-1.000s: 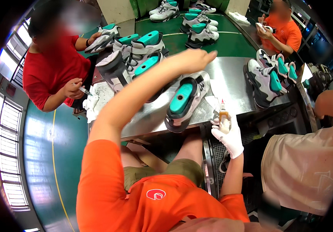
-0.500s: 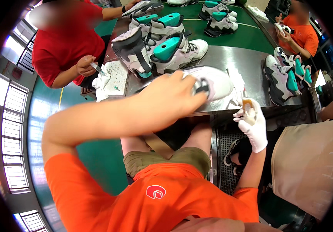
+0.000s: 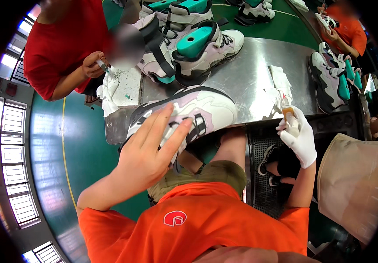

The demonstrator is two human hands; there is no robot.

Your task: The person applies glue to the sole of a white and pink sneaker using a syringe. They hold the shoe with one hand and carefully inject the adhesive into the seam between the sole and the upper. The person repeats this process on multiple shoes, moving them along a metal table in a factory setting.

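A white, pale-purple and black sneaker [image 3: 213,107] lies tilted at the near edge of the metal worktop, its toe to the right and its black sole along the far side. My bare left hand [image 3: 147,149] rests over the lace and heel side, fingers spread apart; the palm covers part of the shoe. To the right, beyond the worktop's near edge, my white-gloved right hand [image 3: 300,139] is closed around a small amber tube [image 3: 288,113] with a thin reddish tip pointing away from me. Its lower part is hidden in the glove.
Sneakers with teal inserts [image 3: 193,41] crowd the far left of the metal worktop [image 3: 259,57]; another group [image 3: 329,83] stands at right. Crumpled white tissue [image 3: 280,81] lies between. At left, a person in red [image 3: 66,48] holds a syringe beside a speckled white board [image 3: 129,87].
My left hand has moved left and nearer from the shoe's front, its fingers now spread. The sneaker has shifted left and turned, showing its sole edge. My right hand still holds the tube.
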